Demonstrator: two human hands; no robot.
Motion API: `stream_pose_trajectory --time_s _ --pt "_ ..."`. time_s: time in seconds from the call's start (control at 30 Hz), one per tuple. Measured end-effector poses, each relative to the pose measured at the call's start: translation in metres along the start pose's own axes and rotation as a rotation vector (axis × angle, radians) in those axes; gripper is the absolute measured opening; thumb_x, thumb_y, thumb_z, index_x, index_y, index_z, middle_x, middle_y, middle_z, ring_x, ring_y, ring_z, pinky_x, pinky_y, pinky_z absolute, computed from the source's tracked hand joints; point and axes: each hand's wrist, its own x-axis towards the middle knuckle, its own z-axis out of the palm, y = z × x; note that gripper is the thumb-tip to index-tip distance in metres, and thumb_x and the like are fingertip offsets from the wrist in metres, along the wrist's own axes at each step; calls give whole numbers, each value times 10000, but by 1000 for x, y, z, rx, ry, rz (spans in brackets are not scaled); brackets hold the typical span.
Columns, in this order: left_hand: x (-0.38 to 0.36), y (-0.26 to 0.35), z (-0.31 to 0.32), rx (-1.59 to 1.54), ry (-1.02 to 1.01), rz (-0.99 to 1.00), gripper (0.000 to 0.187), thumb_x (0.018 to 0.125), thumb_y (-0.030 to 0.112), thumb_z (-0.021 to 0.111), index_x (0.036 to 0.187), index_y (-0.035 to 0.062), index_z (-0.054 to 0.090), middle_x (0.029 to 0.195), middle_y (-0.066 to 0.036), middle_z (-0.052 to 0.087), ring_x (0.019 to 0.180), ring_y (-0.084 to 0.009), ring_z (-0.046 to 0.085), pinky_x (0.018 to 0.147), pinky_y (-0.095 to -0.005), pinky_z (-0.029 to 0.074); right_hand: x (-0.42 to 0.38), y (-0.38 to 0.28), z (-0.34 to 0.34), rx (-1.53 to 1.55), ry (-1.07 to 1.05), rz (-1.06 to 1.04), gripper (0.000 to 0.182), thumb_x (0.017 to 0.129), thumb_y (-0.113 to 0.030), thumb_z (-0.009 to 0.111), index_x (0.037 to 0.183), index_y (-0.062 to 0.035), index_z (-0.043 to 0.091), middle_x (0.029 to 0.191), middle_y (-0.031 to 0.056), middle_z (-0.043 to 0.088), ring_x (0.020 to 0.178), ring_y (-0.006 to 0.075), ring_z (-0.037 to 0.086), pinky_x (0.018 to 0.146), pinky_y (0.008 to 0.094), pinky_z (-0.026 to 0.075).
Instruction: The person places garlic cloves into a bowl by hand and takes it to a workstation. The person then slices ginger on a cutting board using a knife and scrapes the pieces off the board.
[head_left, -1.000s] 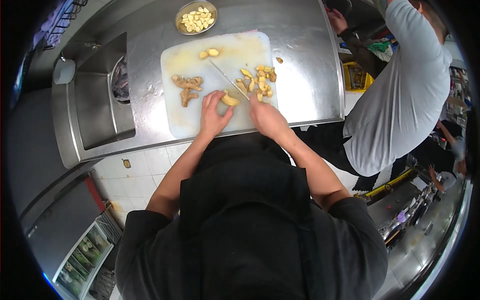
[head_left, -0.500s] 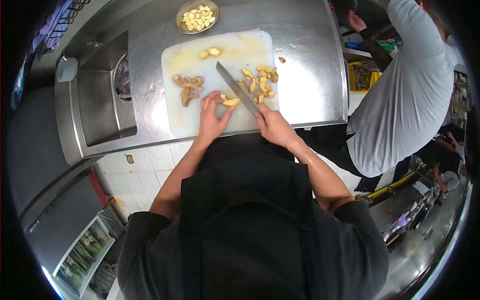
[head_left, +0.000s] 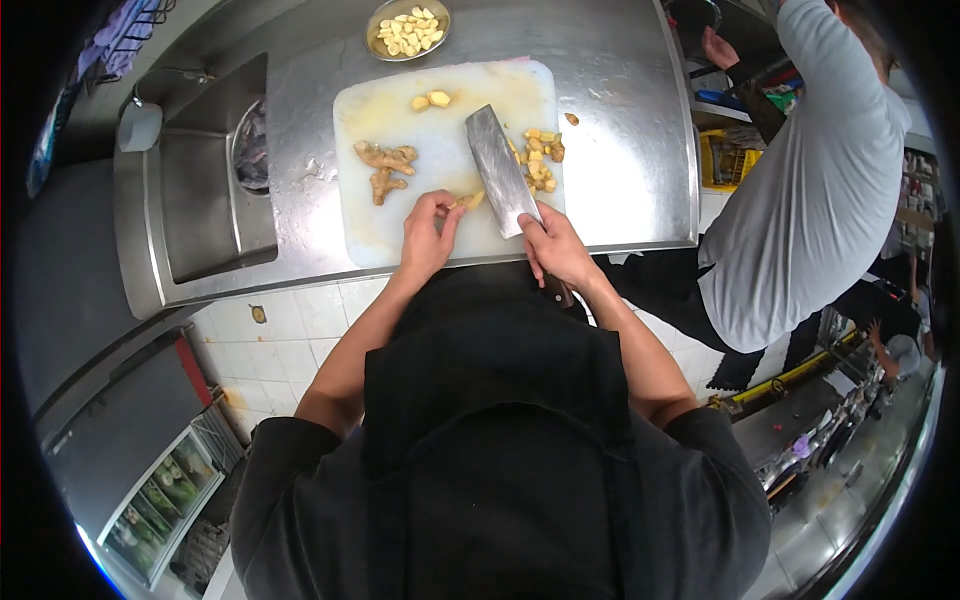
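Note:
My right hand [head_left: 552,248] is closed on a cleaver [head_left: 497,172], whose broad blade lies tilted flat over the right half of a white cutting board [head_left: 425,140]. Between the thumb and fingers of my left hand [head_left: 430,232] is a piece of ginger [head_left: 468,200], just left of the blade. Cut ginger chunks [head_left: 541,160] are heaped at the board's right edge, partly hidden behind the cleaver. An unpeeled ginger root [head_left: 383,168] rests on the left side, and two peeled ginger pieces [head_left: 431,100] sit near the far edge.
A metal bowl of peeled cloves [head_left: 410,32] stands beyond the board on the steel counter [head_left: 620,170]. At left is a sink [head_left: 205,205] with a round strainer in it. A co-worker in a grey shirt [head_left: 800,190] stands close on the right, near a yellow basket [head_left: 722,160].
The cleaver has turned from edge-down to showing its broad face, moving slightly right, away from the ginger. My left hand has lifted and turned the ginger piece in its fingers.

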Motion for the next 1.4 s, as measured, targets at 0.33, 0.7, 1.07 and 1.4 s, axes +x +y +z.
stream_pose_trajectory --time_s 0.33,0.7,1.07,1.4 --pt "-1 6 -1 10 27 94 186 942 34 753 1108 -11 681 1115 -151 704 832 -260 721 784 -354 599 9 5 8 49 -3 -2 319 1107 -259 481 1300 -11 539 604 28 510 418 124 480 377 316 445" --pt "-1 1 3 -17 62 32 168 956 27 723 1114 -7 679 1052 -156 713 862 -275 732 795 -359 585 -3 11 9 1 -7 19 318 1107 -263 472 1277 -3 537 590 33 508 409 125 472 369 319 436" --pt "-6 -7 8 38 109 139 170 962 11 716 1130 -8 699 1127 -166 729 891 -293 736 817 -372 594 13 10 7 35 -57 25 338 1101 -251 478 1298 18 535 577 35 498 408 127 475 366 327 456" --pt "-5 -13 9 71 110 216 168 969 27 721 1132 -9 709 1123 -168 741 924 -282 750 818 -359 603 1 14 3 36 -100 26 326 1095 -238 490 1278 28 539 567 39 496 396 131 476 355 328 445"
